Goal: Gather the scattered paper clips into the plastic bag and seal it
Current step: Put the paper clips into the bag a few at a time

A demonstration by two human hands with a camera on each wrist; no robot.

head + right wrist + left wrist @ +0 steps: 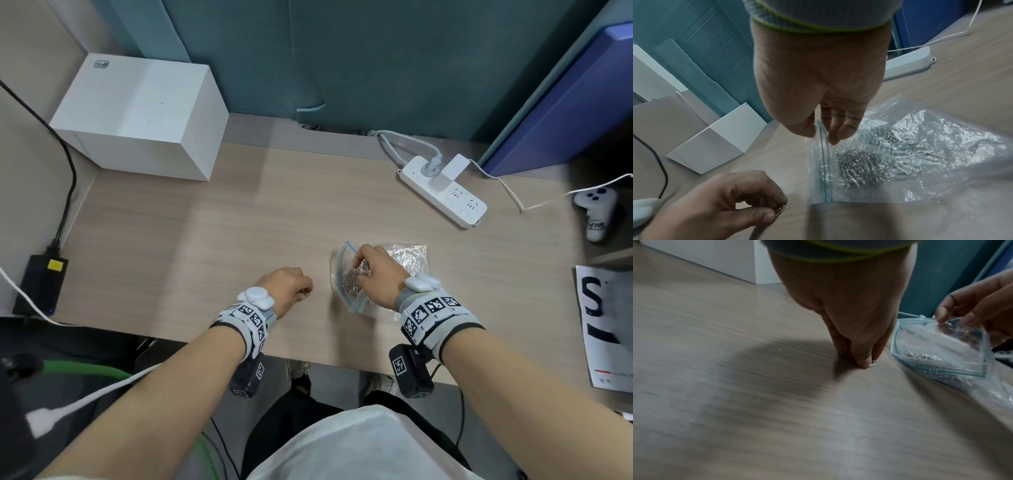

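Note:
A clear zip bag point(404, 260) point(945, 353) point(920, 154) with a blue seal strip lies on the wooden desk point(239, 219), its mouth facing left. A heap of silver paper clips point(352, 279) point(861, 164) sits inside. My right hand point(358, 270) point(821, 138) pinches the upper lip of the mouth and holds it up. My left hand point(306, 291) point(867, 363) point(780, 209) is just left of the bag, fingertips down on the desk, pinching one paper clip point(872, 363) point(781, 208).
A white box point(144, 113) stands at the back left. A white power strip point(445, 192) with cables lies at the back right, a white controller point(596, 212) and a printed sheet point(606, 325) at the right edge. A black adapter point(41, 284) sits at the far left.

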